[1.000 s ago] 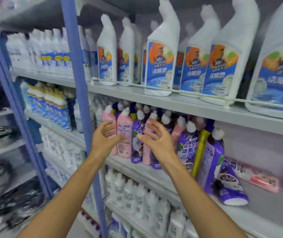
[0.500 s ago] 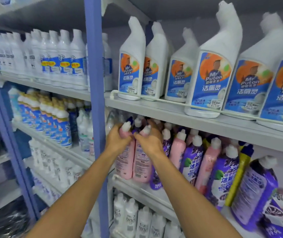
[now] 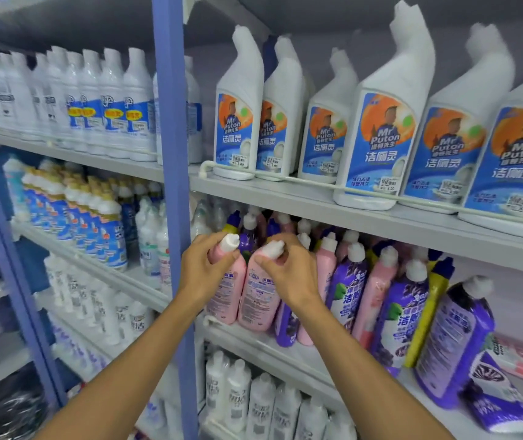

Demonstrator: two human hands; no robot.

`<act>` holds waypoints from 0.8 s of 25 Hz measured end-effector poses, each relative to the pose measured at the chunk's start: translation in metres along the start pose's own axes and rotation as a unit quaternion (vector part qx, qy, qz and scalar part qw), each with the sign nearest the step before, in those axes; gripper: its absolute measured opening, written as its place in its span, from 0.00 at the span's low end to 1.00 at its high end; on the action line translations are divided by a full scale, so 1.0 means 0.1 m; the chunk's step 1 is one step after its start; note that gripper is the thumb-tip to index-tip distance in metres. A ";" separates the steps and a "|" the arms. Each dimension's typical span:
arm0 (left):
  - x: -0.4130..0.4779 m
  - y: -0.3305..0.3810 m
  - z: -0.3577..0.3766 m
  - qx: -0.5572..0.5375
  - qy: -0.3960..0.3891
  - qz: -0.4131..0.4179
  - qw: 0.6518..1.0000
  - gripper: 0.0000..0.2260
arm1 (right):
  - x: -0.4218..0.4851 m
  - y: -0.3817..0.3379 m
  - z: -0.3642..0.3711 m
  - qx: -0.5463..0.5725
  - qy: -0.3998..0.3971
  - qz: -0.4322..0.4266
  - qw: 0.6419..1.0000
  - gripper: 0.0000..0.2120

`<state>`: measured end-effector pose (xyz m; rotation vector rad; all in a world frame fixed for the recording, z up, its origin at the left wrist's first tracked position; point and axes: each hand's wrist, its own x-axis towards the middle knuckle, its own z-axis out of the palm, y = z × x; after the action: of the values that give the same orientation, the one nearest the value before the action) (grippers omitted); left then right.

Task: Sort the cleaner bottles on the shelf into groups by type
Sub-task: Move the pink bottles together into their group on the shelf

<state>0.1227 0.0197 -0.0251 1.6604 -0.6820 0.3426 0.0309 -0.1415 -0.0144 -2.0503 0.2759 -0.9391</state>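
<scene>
The left hand has its grip curled round the neck of the left pink bottle. The right hand has its grip pinching the neck of the right pink bottle. The 2 stand touching at the left end of the middle shelf, just beside purple bottles.

Glossy plastic pink bottles; matt painted metal shelf

Our left hand and right hand each grip a pink bottle's neck: left bottle, right bottle, on the middle shelf.
</scene>
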 end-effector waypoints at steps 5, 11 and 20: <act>-0.12 0.56 -0.12 -0.010 -0.004 0.032 0.999 0.16 | -0.13 -0.20 -0.54 0.108 0.057 0.001 0.993 0.11; -0.51 1.16 0.61 -0.085 -0.136 0.018 0.987 0.15 | -0.52 -0.02 -1.80 0.135 0.041 0.037 0.989 0.09; -1.43 2.17 2.75 -0.202 -0.305 0.029 0.930 0.16 | -1.18 0.60 -4.23 0.034 0.083 0.101 0.991 0.09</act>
<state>-0.1611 -0.2285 0.0072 1.3403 -1.1783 -0.2830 -0.3421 -0.3769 0.0315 -1.8460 0.5234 -0.9809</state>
